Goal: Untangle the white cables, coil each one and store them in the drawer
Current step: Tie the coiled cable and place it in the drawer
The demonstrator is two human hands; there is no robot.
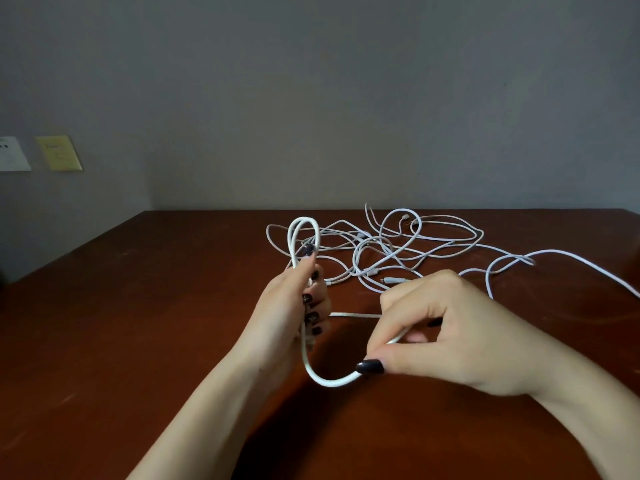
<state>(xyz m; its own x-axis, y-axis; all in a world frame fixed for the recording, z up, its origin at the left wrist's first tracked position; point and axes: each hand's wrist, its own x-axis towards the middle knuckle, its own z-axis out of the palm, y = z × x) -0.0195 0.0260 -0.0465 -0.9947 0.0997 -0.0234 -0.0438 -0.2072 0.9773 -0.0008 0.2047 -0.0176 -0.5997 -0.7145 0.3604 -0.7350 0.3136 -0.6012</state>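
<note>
White cable (323,379) is pinched in both fists: the left hand (294,306) grips upright loops, the right hand (450,334) closes on the slack. Its tail likely runs into the tangle (391,251) near the worktop's (138,306) far edge; a hard pull could tighten knots.

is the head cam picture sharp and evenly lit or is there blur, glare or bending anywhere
Head view: dim, soft light, no hard glare, only a faint sheen on the brown table; the left hand and right hand cast a soft shadow under the held cable; the cable tangle is slightly soft; wide-angle bending tilts the papers on the wall.
</note>
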